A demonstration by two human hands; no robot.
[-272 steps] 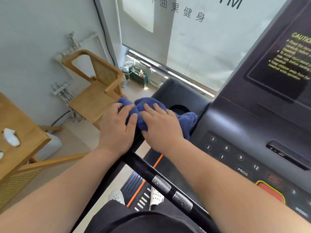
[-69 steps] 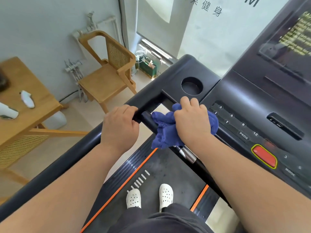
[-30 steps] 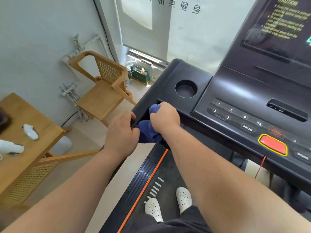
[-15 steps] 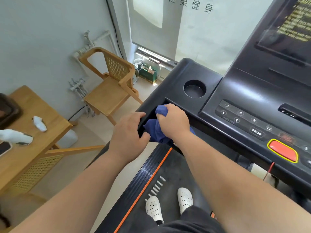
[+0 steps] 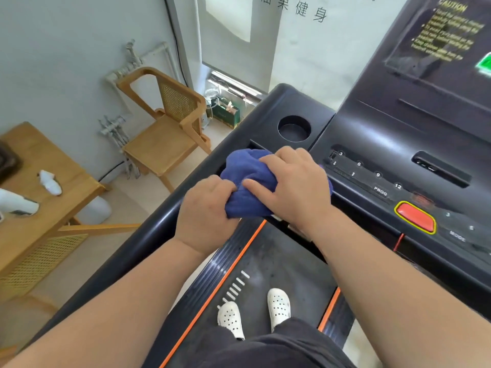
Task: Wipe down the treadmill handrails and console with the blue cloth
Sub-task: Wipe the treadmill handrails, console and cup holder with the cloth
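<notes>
At frame centre, both hands hold the bunched blue cloth (image 5: 248, 179): left hand (image 5: 206, 213) pinches its edge, right hand (image 5: 293, 185) presses on top. It looks soft, light; best gripped bunched.

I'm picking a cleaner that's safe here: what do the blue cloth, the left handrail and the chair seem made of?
The blue cloth: soft matte fabric, perhaps terry; it bunches in folds. The left handrail: black semi-gloss plastic or coated metal, with a light streak. The chair: pale wood, woven cane back.
</notes>
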